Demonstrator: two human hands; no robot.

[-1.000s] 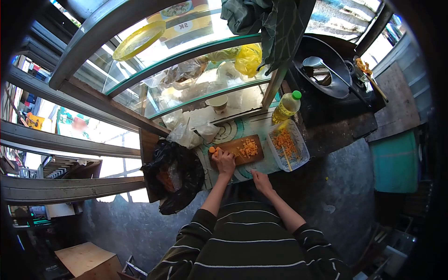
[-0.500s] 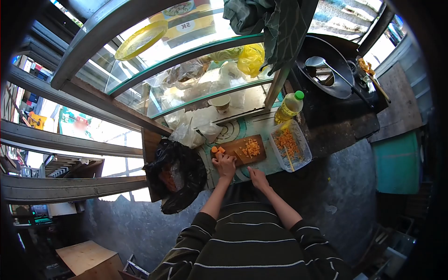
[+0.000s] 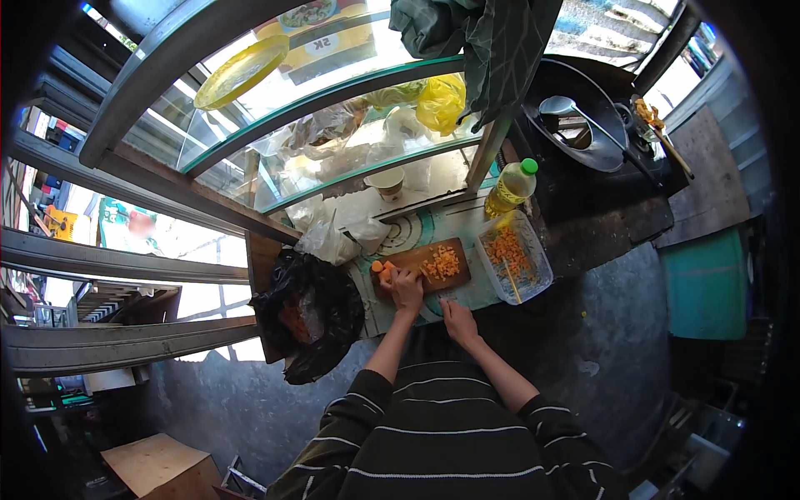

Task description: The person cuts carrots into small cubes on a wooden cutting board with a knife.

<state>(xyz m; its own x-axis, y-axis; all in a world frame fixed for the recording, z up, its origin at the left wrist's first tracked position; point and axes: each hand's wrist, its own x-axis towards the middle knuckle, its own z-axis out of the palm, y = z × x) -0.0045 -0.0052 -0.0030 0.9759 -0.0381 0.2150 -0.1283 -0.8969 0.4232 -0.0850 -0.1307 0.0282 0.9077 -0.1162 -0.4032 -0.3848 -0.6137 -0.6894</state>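
My left hand point(image 3: 406, 290) is over the left half of a brown cutting board point(image 3: 454, 286), its fingers bent and pressed down on a piece of carrot. Orange carrot chunks point(image 3: 377, 267) lie just beyond its fingertips. A pile of small diced carrot point(image 3: 442, 263) covers the board's right part. My right hand point(image 3: 459, 322) is closed at the board's near edge, round what looks like a knife handle; the blade barely shows. Right of the board, a clear plastic tub point(image 3: 540, 279) holds more diced carrot point(image 3: 510, 252) and a yellowish utensil point(image 3: 513, 282).
An oil bottle point(image 3: 511, 188) with a green cap stands behind the tub. At the left is a black plastic bag point(image 3: 337, 304). A glass case point(image 3: 333, 179) rises behind the board. A wok point(image 3: 575, 79) with a ladle point(image 3: 560, 106) is at the back right.
My left hand has shifted slightly right and away from me over the board, with its fingers nearer the diced pile. My right hand has barely moved. The whole view has shifted a little.
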